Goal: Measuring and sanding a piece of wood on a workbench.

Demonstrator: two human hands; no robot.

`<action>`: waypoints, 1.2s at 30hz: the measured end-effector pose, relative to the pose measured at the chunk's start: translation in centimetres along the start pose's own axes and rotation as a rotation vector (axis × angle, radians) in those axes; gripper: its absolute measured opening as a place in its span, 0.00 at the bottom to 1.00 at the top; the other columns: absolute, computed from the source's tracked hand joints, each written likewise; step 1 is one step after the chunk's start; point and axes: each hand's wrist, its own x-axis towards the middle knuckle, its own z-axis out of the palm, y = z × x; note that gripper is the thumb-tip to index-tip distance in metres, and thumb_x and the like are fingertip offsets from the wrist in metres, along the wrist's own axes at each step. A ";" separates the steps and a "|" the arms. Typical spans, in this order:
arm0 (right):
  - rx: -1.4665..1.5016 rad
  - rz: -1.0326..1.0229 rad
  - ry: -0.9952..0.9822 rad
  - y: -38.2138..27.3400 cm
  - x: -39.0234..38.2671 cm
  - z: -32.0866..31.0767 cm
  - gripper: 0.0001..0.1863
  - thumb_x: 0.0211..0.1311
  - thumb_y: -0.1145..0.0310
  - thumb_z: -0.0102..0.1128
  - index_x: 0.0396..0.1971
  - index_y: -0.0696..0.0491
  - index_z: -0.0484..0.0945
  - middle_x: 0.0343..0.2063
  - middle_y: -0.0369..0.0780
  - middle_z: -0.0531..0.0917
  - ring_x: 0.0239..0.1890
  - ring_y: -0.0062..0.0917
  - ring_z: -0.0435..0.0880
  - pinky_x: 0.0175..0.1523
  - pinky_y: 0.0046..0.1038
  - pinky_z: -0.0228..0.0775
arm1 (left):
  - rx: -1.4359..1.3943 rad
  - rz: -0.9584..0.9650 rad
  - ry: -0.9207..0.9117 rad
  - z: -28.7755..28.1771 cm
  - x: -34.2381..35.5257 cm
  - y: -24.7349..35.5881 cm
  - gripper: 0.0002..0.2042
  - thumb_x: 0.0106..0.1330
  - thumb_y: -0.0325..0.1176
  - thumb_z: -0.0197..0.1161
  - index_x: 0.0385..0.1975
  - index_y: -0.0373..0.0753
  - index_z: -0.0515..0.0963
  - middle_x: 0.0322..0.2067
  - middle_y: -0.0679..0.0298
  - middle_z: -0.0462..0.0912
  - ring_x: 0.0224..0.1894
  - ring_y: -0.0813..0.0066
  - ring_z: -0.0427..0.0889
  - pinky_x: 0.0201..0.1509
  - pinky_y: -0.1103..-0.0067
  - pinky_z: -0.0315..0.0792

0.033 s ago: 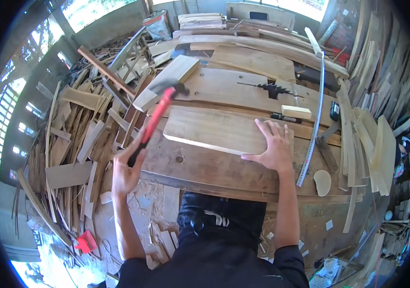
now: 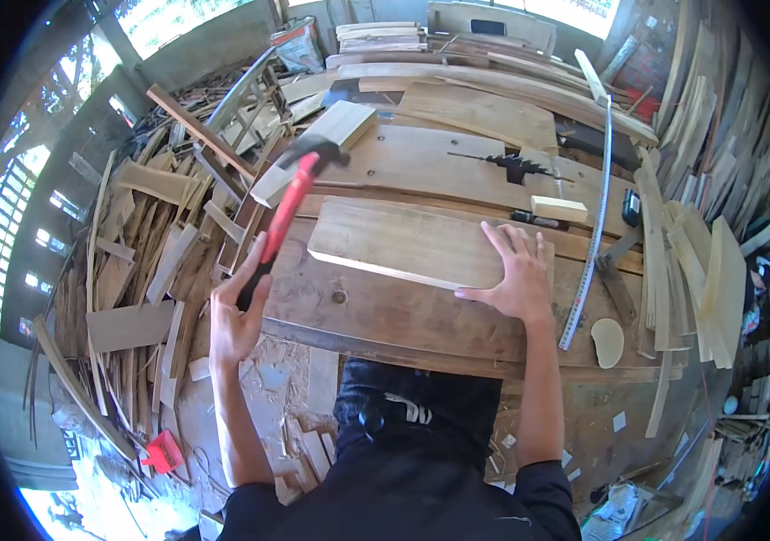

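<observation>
A hammer point(image 2: 290, 203) with a red-and-black handle and a dark metal head is in my left hand point(image 2: 239, 311), whose fingers wrap round the handle's lower end. Its head is raised near the left end of a flat wooden board point(image 2: 403, 239) lying on the wooden workbench point(image 2: 385, 316). My right hand point(image 2: 522, 279) spans the board's right end, thumb along the near edge and spread fingers reaching the far edge. Beyond the hammer head lies a thick pale timber block point(image 2: 340, 126). A small pale wood block point(image 2: 558, 209) sits past my right fingertips.
A long measuring tape point(image 2: 594, 234) stretches across the bench to my right, near a rounded wood offcut point(image 2: 608, 343). A dark toothed blade point(image 2: 516, 169) lies farther back. Scrap wood point(image 2: 132, 270) is heaped on the left, and planks point(image 2: 710, 288) stand at the right.
The hammer head has shifted slightly left and up and looks less blurred. My right hand keeps its place on the board.
</observation>
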 end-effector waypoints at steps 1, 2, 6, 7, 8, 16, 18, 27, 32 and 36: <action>-0.009 -0.004 0.012 0.0 0.1 0.1 0.67 0.35 0.24 0.80 0.78 0.38 0.67 0.73 0.44 0.72 0.79 0.41 0.63 0.87 0.56 0.37 | 0.020 0.018 0.047 0.0 0.0 0.1 0.28 0.77 0.28 0.62 0.76 0.42 0.70 0.30 0.60 0.79 0.32 0.81 0.70 0.39 0.79 0.72; -0.018 -0.007 0.025 0.1 0.1 0.3 0.67 0.35 0.24 0.80 0.78 0.38 0.67 0.73 0.44 0.71 0.79 0.41 0.63 0.87 0.56 0.38 | 0.028 0.057 0.086 0.4 -0.2 -0.5 0.28 0.77 0.28 0.62 0.77 0.43 0.69 0.32 0.61 0.81 0.34 0.82 0.71 0.40 0.79 0.72; -0.033 -0.011 0.019 0.2 0.1 0.5 0.67 0.34 0.24 0.80 0.78 0.37 0.67 0.73 0.43 0.71 0.79 0.41 0.63 0.87 0.56 0.39 | -0.014 -0.069 -0.069 1.8 -3.0 -3.1 0.27 0.76 0.28 0.65 0.75 0.44 0.73 0.39 0.59 0.88 0.35 0.83 0.74 0.42 0.79 0.75; -0.024 -0.019 0.034 0.2 0.1 0.6 0.66 0.34 0.26 0.81 0.78 0.37 0.68 0.73 0.43 0.72 0.79 0.41 0.64 0.86 0.57 0.40 | 0.013 -0.093 -0.121 2.0 -3.6 -3.5 0.26 0.76 0.28 0.65 0.74 0.44 0.75 0.41 0.58 0.90 0.35 0.83 0.74 0.42 0.78 0.75; -0.015 -0.028 0.049 0.2 0.2 0.6 0.65 0.34 0.28 0.82 0.77 0.37 0.69 0.72 0.42 0.72 0.78 0.41 0.64 0.86 0.57 0.42 | -0.002 -0.161 -0.158 2.2 -4.0 -3.8 0.25 0.76 0.29 0.66 0.73 0.44 0.76 0.42 0.58 0.91 0.35 0.84 0.74 0.42 0.78 0.75; -0.004 -0.012 0.044 0.1 0.1 0.5 0.65 0.33 0.27 0.83 0.77 0.37 0.69 0.72 0.42 0.72 0.78 0.41 0.65 0.86 0.57 0.41 | -0.146 -0.091 0.000 1.0 -3.5 -2.2 0.27 0.80 0.30 0.59 0.79 0.46 0.68 0.27 0.75 0.75 0.24 0.91 0.65 0.26 0.87 0.59; 0.004 -0.011 0.047 0.0 0.0 0.7 0.66 0.32 0.27 0.83 0.77 0.37 0.69 0.72 0.42 0.72 0.78 0.42 0.65 0.86 0.57 0.41 | -0.191 -0.144 -0.038 1.1 -4.2 -2.8 0.29 0.81 0.31 0.59 0.80 0.48 0.66 0.28 0.74 0.76 0.23 0.91 0.65 0.26 0.87 0.61; -0.001 -0.032 0.043 0.1 0.1 0.4 0.65 0.32 0.30 0.84 0.77 0.37 0.69 0.72 0.42 0.73 0.77 0.42 0.66 0.86 0.56 0.43 | -0.172 -0.196 0.013 1.2 -6.7 -2.7 0.28 0.80 0.32 0.60 0.78 0.47 0.68 0.26 0.73 0.76 0.24 0.90 0.66 0.27 0.85 0.64; -0.014 -0.014 0.041 -0.2 0.1 0.2 0.65 0.32 0.31 0.85 0.77 0.37 0.69 0.73 0.42 0.72 0.77 0.42 0.66 0.86 0.55 0.43 | -0.198 -0.164 0.078 1.4 -5.4 -2.0 0.26 0.80 0.31 0.60 0.77 0.45 0.70 0.27 0.72 0.77 0.26 0.87 0.68 0.31 0.83 0.65; -0.052 -0.001 0.037 0.1 0.1 0.4 0.66 0.34 0.25 0.81 0.78 0.37 0.68 0.73 0.41 0.72 0.79 0.38 0.65 0.86 0.56 0.42 | 0.016 -0.127 -0.077 1.9 -4.8 -2.8 0.26 0.77 0.29 0.64 0.74 0.48 0.75 0.28 0.66 0.79 0.28 0.86 0.69 0.35 0.80 0.70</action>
